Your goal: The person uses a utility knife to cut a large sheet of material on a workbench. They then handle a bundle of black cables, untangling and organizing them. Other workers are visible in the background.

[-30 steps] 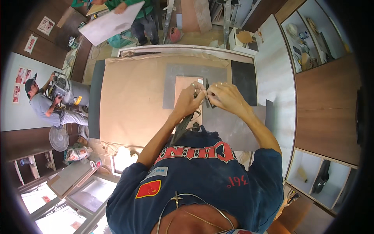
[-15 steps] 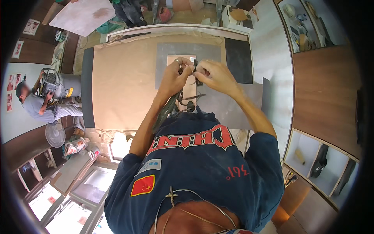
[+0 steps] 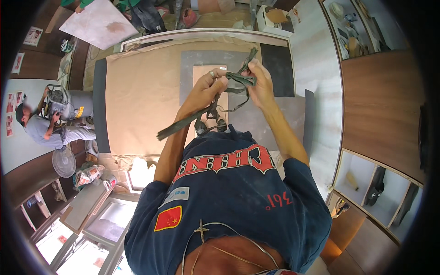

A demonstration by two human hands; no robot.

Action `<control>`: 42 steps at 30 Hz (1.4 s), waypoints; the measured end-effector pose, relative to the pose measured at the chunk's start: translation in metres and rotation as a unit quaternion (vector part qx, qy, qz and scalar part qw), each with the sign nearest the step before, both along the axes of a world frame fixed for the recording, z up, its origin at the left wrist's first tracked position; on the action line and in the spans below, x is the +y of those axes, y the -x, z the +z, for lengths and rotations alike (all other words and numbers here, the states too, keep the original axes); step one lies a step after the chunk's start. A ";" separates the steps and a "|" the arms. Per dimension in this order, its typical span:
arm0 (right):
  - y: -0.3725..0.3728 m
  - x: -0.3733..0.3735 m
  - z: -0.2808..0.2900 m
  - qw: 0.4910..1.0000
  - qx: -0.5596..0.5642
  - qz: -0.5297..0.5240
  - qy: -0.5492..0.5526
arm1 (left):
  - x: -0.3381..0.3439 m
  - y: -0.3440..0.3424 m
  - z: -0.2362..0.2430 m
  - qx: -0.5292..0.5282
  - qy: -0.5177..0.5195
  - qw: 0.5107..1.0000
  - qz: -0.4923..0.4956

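Note:
Over the workbench, both hands grip one long dark-green flat strip [image 3: 179, 125], like plastic tying rope. My left hand [image 3: 204, 90] pinches it between thumb and fingers, and one end slants down to the left past my forearm. My right hand [image 3: 261, 85] has its fingers closed round another part, which folds between the hands, with a short end sticking up. Loose loops dangle below, near the shirt. Beneath the hands lies a narrow light-brown board [image 3: 201, 71], partly hidden, on a grey sheet [image 3: 187, 73].
Brown paper [image 3: 142, 91] covers much of the bench, with a black panel [image 3: 277, 68] at far right. A person [image 3: 43, 126] sits at the left beside a grey tank machine [image 3: 79, 104]. Beyond the bench, another person holds a pale board [image 3: 98, 23]. Shelves [image 3: 362, 181] stand right.
My right hand has turned and moved slightly right, drawing the strip into an open fold with one end raised. The strip's other end has swung left across my left forearm.

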State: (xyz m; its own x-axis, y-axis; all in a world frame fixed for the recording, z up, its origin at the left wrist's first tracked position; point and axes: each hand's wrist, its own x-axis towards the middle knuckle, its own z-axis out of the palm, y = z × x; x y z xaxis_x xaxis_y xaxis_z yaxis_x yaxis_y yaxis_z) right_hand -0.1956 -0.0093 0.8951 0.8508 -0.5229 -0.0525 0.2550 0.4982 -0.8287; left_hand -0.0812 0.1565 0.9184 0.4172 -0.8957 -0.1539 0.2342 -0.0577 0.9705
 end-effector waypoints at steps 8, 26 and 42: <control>0.011 0.008 0.047 0.897 0.174 0.056 0.403 | -0.012 0.002 -0.005 0.204 0.070 0.976 0.039; -0.005 -0.033 0.076 0.685 0.114 0.079 0.715 | -0.015 0.004 0.007 0.189 0.064 0.980 0.003; 0.009 0.019 0.062 0.828 0.155 -0.053 0.536 | -0.032 0.007 0.018 -0.271 0.046 0.932 0.235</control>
